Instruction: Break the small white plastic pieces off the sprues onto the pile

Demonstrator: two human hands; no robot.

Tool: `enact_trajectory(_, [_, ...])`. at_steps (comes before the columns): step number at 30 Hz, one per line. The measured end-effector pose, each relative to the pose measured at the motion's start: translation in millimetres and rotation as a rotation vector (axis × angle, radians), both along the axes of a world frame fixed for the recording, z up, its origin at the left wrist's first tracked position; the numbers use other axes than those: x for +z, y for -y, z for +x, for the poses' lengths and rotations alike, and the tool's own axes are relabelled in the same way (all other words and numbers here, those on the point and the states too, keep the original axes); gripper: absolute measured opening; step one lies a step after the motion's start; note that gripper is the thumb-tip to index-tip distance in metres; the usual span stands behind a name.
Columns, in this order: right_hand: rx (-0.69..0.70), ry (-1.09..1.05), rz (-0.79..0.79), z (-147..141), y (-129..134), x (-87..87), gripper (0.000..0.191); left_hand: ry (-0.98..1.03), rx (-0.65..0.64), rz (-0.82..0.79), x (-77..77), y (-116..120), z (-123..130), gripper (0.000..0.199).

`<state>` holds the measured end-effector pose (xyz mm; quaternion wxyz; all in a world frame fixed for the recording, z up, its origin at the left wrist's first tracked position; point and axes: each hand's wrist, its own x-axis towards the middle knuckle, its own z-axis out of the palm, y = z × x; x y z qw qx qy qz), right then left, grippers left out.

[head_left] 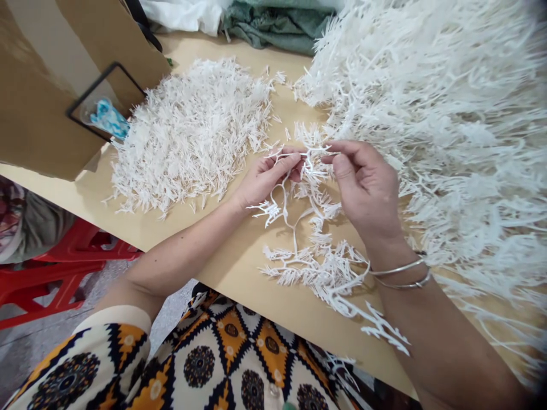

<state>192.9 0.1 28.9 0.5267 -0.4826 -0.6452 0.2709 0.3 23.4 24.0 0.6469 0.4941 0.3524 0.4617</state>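
Note:
My left hand is closed on a white branched plastic sprig, pinching its thin stem between thumb and fingers. At the sprig's right end, my right hand has its thumb and forefinger closed on the tips; a metal bangle circles that wrist. Under both hands, a loose tangle of the same white sprigs lies on the table, with thin stems looping up near the left hand. A heap of short white plastic pieces spreads out to the left of my hands.
A much larger mass of long white sprigs fills the right side. At the left stands a cardboard box, with a clear cup holding something blue and white beside it. Dark green cloth lies at the back. Red stools stand below the table edge.

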Motion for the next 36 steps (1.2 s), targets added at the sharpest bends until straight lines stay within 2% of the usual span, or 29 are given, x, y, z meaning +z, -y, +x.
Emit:
enact_trajectory(4, [0.132,-0.110,-0.144,-5,0,-3.6,0.015,-0.006,-0.057,0.103,-5.1,-1,-1,0.040])
enact_trajectory(9, [0.134,-0.225,-0.231,-11,1,-5.1,0.012,-0.029,-0.085,0.215,-8.8,-2,-1,0.040])
enact_trajectory(12, [0.063,-0.174,-0.206,-9,0,-9.2,0.012,-0.053,-0.076,0.232,-7.1,-2,-2,0.038])
enact_trajectory(17, [-0.222,-0.047,-0.152,3,-12,-21.8,0.015,-0.084,-0.137,0.278,-0.8,1,-3,0.035])
enact_trajectory(19, [-0.239,-0.059,-0.124,8,-16,-24.4,0.013,-0.069,-0.141,0.272,-1.0,2,-3,0.036])
enact_trajectory(24, [-0.147,-0.062,-0.064,8,-14,-19.2,0.021,-0.078,0.014,0.263,-8.6,-5,-3,0.037])
enact_trajectory(27, [-0.102,-0.146,-0.086,1,-7,-10.8,0.008,-0.112,0.141,0.281,-12.1,-8,-4,0.037])
enact_trajectory(28, [-0.067,-0.198,-0.099,-1,-5,-8.4,0.014,-0.119,0.172,0.289,-12.6,-8,-4,0.037])
enact_trajectory(30, [0.020,-0.283,-0.143,-6,-1,-5.5,0.022,-0.134,0.208,0.302,-13.3,-7,-3,0.036])
enact_trajectory(32, [0.085,-0.280,-0.188,-10,1,-5.8,0.021,-0.157,0.216,0.320,-14.1,-7,-3,0.035])
enact_trajectory(36, [0.082,-0.230,-0.190,-12,1,-10.9,0.015,-0.265,0.267,0.454,-16.9,-8,-4,0.033])
